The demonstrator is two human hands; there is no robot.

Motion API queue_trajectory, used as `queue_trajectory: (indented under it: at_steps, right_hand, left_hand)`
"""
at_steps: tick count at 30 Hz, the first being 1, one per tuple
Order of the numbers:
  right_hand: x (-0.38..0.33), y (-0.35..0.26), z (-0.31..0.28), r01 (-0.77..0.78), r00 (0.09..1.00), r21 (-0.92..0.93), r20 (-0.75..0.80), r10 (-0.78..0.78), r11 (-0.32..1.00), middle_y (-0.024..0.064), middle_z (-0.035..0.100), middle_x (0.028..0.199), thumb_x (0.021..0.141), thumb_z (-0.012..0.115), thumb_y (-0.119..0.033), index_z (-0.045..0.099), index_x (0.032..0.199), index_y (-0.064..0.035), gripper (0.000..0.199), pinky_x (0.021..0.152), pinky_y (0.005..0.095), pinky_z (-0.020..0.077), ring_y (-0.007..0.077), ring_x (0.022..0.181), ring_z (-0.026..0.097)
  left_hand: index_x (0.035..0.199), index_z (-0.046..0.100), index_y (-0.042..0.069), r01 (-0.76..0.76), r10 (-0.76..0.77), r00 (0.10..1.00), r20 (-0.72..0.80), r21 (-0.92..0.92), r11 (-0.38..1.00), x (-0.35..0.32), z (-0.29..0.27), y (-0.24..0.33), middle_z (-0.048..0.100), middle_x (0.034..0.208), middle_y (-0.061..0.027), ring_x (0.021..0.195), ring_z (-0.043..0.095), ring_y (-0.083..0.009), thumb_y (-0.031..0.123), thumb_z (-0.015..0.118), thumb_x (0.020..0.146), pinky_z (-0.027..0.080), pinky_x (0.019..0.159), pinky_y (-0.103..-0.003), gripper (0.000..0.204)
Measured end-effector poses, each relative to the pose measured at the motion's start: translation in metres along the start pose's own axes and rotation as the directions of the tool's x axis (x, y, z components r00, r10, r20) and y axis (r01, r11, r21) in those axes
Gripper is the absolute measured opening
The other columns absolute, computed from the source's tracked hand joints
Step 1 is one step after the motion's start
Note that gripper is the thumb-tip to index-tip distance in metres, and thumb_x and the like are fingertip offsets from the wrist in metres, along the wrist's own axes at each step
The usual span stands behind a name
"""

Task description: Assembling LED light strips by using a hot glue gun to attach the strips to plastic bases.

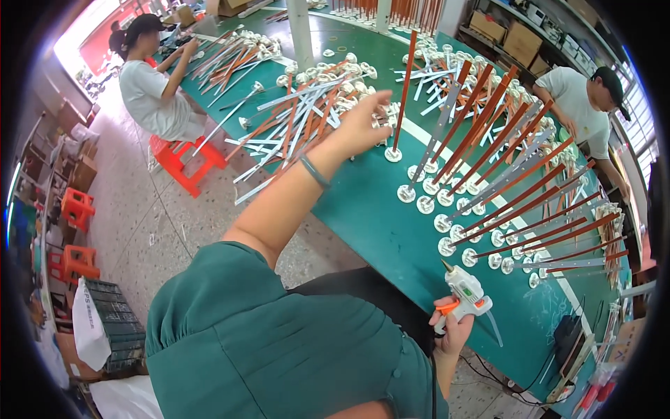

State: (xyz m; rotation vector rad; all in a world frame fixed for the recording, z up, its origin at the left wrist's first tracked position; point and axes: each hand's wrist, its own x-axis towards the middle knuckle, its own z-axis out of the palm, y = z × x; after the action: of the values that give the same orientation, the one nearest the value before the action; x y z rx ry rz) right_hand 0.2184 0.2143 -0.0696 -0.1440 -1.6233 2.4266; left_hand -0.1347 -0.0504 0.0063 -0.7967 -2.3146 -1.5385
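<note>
My right hand (453,331) grips a white hot glue gun (466,288) with an orange trigger, above the green table's near edge. Its nozzle points up and left, and a clear glue stick juts from its back. My left arm, with a bracelet (315,171), stretches over the table. The left hand (361,127) has its fingers apart and holds nothing I can see. Just right of it a brown strip (406,84) stands upright in a round white base (393,155). Beneath and beside that hand lies a heap of loose white and brown strips (300,126) with white ends.
Rows of brown and grey strips (516,181) stand in white bases on the green table (373,227) at right. One co-worker (157,91) sits at far left by a red stool (185,164); another (583,105) leans over the right side. A cable (488,373) trails at lower right.
</note>
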Motion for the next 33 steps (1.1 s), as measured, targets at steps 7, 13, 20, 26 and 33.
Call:
queue_trajectory:
  at_steps: [7, 13, 20, 26, 33]
  right_hand:
    - [-0.002, -0.001, 0.002, 0.001, 1.0, -0.008, -0.014, -0.001, 1.0, 0.0237, 0.061, 0.101, 0.085, 0.061, -0.013, 0.039, 0.128, 0.0075, 0.053, 0.055, 0.0272, 0.0494, 0.0196, 0.061, 0.058]
    - [-0.003, 0.0, 0.001, 0.037, 0.999, 0.012, -0.005, -0.037, 0.999, 0.0247, 0.063, 0.1, 0.086, 0.062, -0.012, 0.038, 0.131, 0.009, 0.056, 0.058, 0.0277, 0.0499, 0.0191, 0.064, 0.06]
    - [-0.005, -0.012, -0.003, 0.037, 0.988, -0.037, -0.149, -0.042, 0.999, 0.0207, 0.063, 0.095, 0.083, 0.064, -0.017, 0.043, 0.124, 0.0071, 0.052, 0.054, 0.0279, 0.0494, 0.0194, 0.06, 0.059]
    - [-0.058, -0.059, -0.087, -0.13, 0.894, -0.236, -0.448, 0.011, 0.963, 0.0115, 0.066, 0.099, 0.094, 0.057, -0.028, 0.056, 0.118, 0.0042, 0.04, 0.058, 0.0307, 0.0513, 0.0182, 0.075, 0.064]
    - [-0.069, -0.104, -0.17, -0.504, 0.804, -0.755, -0.588, -0.093, 0.418, -0.0023, 0.045, 0.061, 0.093, 0.064, -0.027, 0.054, 0.066, -0.0021, 0.038, 0.049, 0.0272, 0.0333, 0.0067, 0.057, 0.041]
  left_hand:
    - [0.121, 0.06, -0.002, 0.129, -0.129, 0.991, 0.03, 0.005, 0.992, 0.008, 0.028, 0.003, 0.07, 0.093, -0.0076, 0.068, 0.062, -0.0123, 0.02, 0.079, 0.077, 0.052, 0.064, -0.028, 0.053]
    - [0.096, 0.071, 0.001, 0.163, -0.161, 0.982, 0.099, -0.014, 0.987, 0.013, 0.026, 0.016, 0.071, 0.081, -0.0057, 0.074, 0.065, -0.0095, 0.017, 0.071, 0.086, 0.051, 0.068, -0.025, 0.019]
    - [0.097, 0.071, -0.002, -0.061, 0.057, 0.998, 0.029, 0.161, 0.985, 0.004, -0.007, 0.012, 0.071, 0.083, -0.0069, 0.07, 0.063, -0.0114, 0.012, 0.069, 0.088, 0.049, 0.064, -0.025, 0.017]
    - [0.099, 0.071, -0.002, 0.122, -0.126, 0.992, -0.012, -0.172, 0.977, -0.048, -0.054, 0.047, 0.07, 0.084, -0.0055, 0.077, 0.064, -0.0111, 0.004, 0.067, 0.088, 0.05, 0.069, -0.023, 0.014]
    - [0.092, 0.071, -0.003, 0.049, 0.0, 0.969, 0.246, -0.195, 0.98, -0.078, -0.034, 0.101, 0.07, 0.083, -0.0086, 0.079, 0.068, -0.0137, 0.007, 0.073, 0.082, 0.053, 0.071, -0.026, 0.014]
